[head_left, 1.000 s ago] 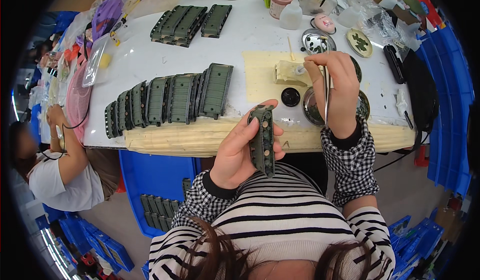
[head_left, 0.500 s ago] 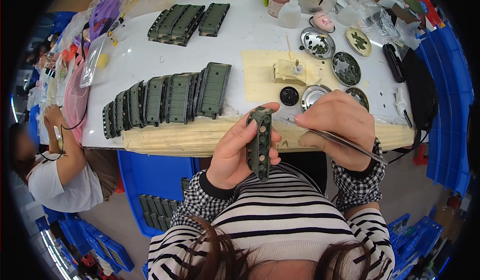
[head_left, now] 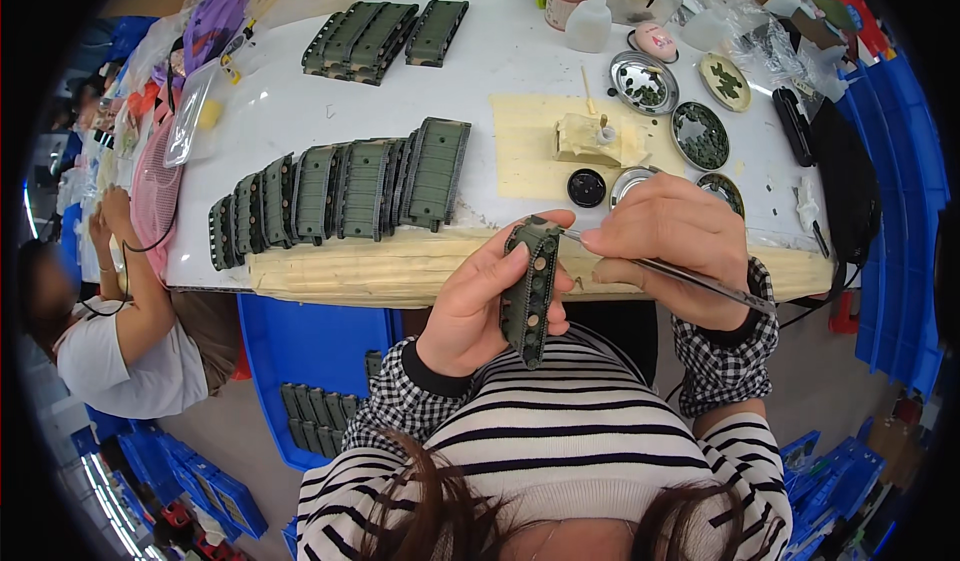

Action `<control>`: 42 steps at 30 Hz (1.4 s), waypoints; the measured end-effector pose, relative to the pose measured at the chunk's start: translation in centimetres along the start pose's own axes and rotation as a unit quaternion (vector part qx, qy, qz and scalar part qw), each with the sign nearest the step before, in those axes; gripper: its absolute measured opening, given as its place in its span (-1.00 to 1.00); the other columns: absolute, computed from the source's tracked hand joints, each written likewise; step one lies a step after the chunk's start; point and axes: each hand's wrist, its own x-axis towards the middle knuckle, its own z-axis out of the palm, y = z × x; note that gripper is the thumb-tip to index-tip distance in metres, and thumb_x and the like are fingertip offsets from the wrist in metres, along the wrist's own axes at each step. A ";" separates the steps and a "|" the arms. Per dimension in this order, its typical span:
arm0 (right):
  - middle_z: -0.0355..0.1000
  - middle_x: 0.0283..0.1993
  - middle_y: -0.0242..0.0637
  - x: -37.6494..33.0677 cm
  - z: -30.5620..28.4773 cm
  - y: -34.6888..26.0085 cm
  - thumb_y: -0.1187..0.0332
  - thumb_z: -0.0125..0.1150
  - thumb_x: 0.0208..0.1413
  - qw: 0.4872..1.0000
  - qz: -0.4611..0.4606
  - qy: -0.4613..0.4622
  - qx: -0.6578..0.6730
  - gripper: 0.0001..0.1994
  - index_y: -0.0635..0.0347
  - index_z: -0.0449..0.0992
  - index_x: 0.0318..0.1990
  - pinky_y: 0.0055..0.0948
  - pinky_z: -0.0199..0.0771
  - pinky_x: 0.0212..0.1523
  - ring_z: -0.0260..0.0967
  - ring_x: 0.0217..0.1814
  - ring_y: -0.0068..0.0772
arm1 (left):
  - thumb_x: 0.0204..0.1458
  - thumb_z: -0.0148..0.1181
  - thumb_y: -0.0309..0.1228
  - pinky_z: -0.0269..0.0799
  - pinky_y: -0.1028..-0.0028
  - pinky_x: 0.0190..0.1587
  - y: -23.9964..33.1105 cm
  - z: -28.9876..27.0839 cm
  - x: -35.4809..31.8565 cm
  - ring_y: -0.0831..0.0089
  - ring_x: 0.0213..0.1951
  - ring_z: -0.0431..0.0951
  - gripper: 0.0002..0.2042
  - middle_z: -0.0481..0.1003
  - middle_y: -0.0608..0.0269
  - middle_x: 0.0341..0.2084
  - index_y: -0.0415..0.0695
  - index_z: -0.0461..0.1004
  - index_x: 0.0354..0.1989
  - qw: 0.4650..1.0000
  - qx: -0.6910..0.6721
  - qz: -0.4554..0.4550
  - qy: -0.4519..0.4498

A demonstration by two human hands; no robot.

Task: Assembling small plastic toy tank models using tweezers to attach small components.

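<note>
In my left hand (head_left: 475, 306) is a dark green model tank chassis (head_left: 530, 296), held on its side so that its row of wheels and track shows. Thumb and fingers wrap round it. My right hand (head_left: 680, 246) pinches a pair of metal tweezers (head_left: 695, 283). Their tips reach the upper end of the chassis; whether they grip a small part there is too small to tell. Beyond my hands, a row of similar green chassis (head_left: 340, 191) leans together along the table's near side. Dishes of small green parts (head_left: 700, 136) stand on the right.
A tape-covered block (head_left: 600, 141) and a black round lid (head_left: 586, 188) lie on a yellowish sheet. More chassis (head_left: 360, 41) sit at the back left. Below the table edge, a blue tray (head_left: 315, 341) holds several others. A co-worker (head_left: 130, 331) sits at the left.
The tweezers' tips have come closer to the upper end of the chassis. My left hand has tilted the chassis slightly, and the view has shifted a little.
</note>
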 end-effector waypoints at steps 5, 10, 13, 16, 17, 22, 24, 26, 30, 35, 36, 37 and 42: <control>0.54 -0.38 -0.28 0.1 -0.3 0.7 0.41 0.48 -0.25 0.999 -0.019 -0.036 0.009 -0.70 0.27 0.64 -0.27 -0.35 0.48 -0.26 0.49 -0.30 -0.23 | 0.34 -0.11 -0.30 0.65 0.37 -0.19 -0.1 -0.1 -0.1 0.39 -0.34 0.65 -0.51 0.56 0.04 -0.24 -0.20 0.03 0.37 1.000 -0.002 -0.009 0.008; 0.53 -0.39 -0.27 0.1 -0.3 0.9 0.46 0.44 -0.23 0.999 -0.021 -0.026 0.009 -0.73 0.28 0.63 -0.27 -0.36 0.47 -0.27 0.47 -0.31 -0.23 | 0.33 -0.09 -0.31 0.64 0.37 -0.17 -0.1 -0.1 0.0 0.37 -0.33 0.65 -0.51 0.56 0.03 -0.23 -0.20 0.04 0.37 1.000 -0.009 -0.007 0.007; 0.50 -0.39 -0.28 0.1 -0.6 0.6 0.59 0.33 -0.11 0.999 0.012 0.016 0.041 -0.82 0.27 0.60 -0.28 -0.38 0.45 -0.28 0.44 -0.34 -0.24 | 0.33 -0.08 -0.31 0.61 0.37 -0.12 0.2 0.5 -0.1 0.36 -0.27 0.64 -0.52 0.54 0.03 -0.20 -0.17 0.05 0.37 0.999 0.043 0.020 0.015; 0.50 -0.36 -0.25 -0.3 -1.4 1.4 0.58 0.30 -0.03 0.992 0.060 0.098 0.052 -0.86 0.28 0.58 -0.26 -0.41 0.42 -0.28 0.42 -0.33 -0.26 | 0.32 -0.06 -0.36 0.57 0.37 -0.07 0.3 1.0 -0.3 0.38 -0.17 0.60 -0.53 0.52 0.04 -0.15 -0.15 0.07 0.37 0.982 0.164 0.075 0.047; 0.50 -0.35 -0.24 -0.5 -1.1 2.0 0.58 0.29 -0.01 0.986 0.092 0.141 0.018 -0.86 0.29 0.58 -0.25 -0.41 0.41 -0.27 0.41 -0.33 -0.26 | 0.32 -0.05 -0.37 0.55 0.38 -0.05 0.2 1.1 -0.4 0.40 -0.14 0.59 -0.53 0.51 0.05 -0.13 -0.15 0.08 0.37 0.971 0.211 0.097 0.061; 0.47 -0.35 -0.22 0.7 -0.3 4.2 0.53 0.33 -0.02 0.961 0.068 0.143 -0.225 -0.84 0.26 0.56 -0.25 -0.35 0.41 -0.20 0.39 -0.21 -0.22 | 0.28 -0.01 -0.45 0.49 0.32 0.06 -0.3 0.6 -0.1 0.33 -0.05 0.58 -0.52 0.53 -0.02 -0.10 -0.21 0.09 0.36 0.896 0.395 0.189 0.075; 0.45 -0.37 -0.26 1.1 0.4 4.9 0.48 0.39 -0.10 0.954 0.063 0.133 -0.263 -0.80 0.23 0.57 -0.26 -0.32 0.42 -0.18 0.37 -0.19 -0.20 | 0.27 0.00 -0.48 0.47 0.33 0.08 -0.3 0.2 -0.1 0.33 -0.03 0.57 -0.52 0.53 -0.04 -0.07 -0.21 0.10 0.35 0.882 0.421 0.201 0.072; 0.45 -0.38 -0.28 1.6 0.8 4.9 0.46 0.40 -0.12 0.950 0.066 0.122 -0.279 -0.78 0.21 0.57 -0.26 -0.30 0.42 -0.19 0.37 -0.19 -0.20 | 0.27 0.00 -0.49 0.45 0.35 0.11 -0.2 -0.1 -0.1 0.34 -0.02 0.57 -0.52 0.52 -0.06 -0.03 -0.22 0.11 0.35 0.876 0.434 0.197 0.069; 0.44 -0.41 -0.30 1.6 1.1 5.9 0.46 0.42 -0.15 0.952 0.058 0.120 -0.275 -0.82 0.20 0.58 -0.33 -0.29 0.41 -0.21 0.36 -0.21 -0.19 | 0.26 0.01 -0.51 0.44 0.36 0.12 -0.3 -0.2 -0.3 0.34 -0.01 0.56 -0.52 0.52 -0.04 -0.03 -0.22 0.11 0.35 0.875 0.435 0.205 0.065; 0.46 -0.41 -0.28 1.7 0.7 4.6 0.53 0.41 -0.16 0.953 0.048 0.172 -0.246 -0.82 0.20 0.60 -0.33 -0.33 0.40 -0.22 0.37 -0.24 -0.19 | 0.18 0.12 -0.59 0.40 0.56 0.01 -0.7 0.2 -0.2 0.55 -0.13 0.51 -0.54 0.53 0.19 -0.13 -0.24 0.29 0.28 0.861 0.446 0.227 0.092; 0.46 -0.41 -0.27 1.8 0.2 3.5 0.54 0.41 -0.15 0.949 0.041 0.200 -0.240 -0.82 0.20 0.60 -0.32 -0.34 0.40 -0.22 0.37 -0.25 -0.20 | 0.15 0.15 -0.59 0.42 0.55 -0.05 -0.4 0.5 -0.2 0.50 -0.18 0.53 -0.54 0.54 0.15 -0.18 -0.23 0.33 0.26 0.803 0.534 0.252 0.087; 0.48 -0.41 -0.27 1.8 -0.2 2.2 0.57 0.40 -0.12 0.952 0.051 0.231 -0.194 -0.83 0.23 0.60 -0.31 -0.40 0.38 -0.21 0.38 -0.27 -0.25 | 0.12 0.17 -0.59 0.43 0.54 -0.11 0.1 0.8 -0.3 0.45 -0.23 0.54 -0.54 0.55 0.11 -0.22 -0.22 0.36 0.24 0.735 0.615 0.272 0.082; 0.42 -0.29 -0.27 0.2 1.2 -0.3 0.57 0.20 0.12 0.975 0.116 0.158 0.100 -0.91 0.30 0.50 -0.22 -0.51 0.36 -0.21 0.34 -0.26 -0.43 | -0.18 0.26 -0.62 0.47 0.40 -0.33 0.9 2.1 -0.1 0.29 -0.41 0.51 -0.42 0.54 0.21 -0.39 -0.10 0.47 0.16 0.513 0.799 0.306 0.070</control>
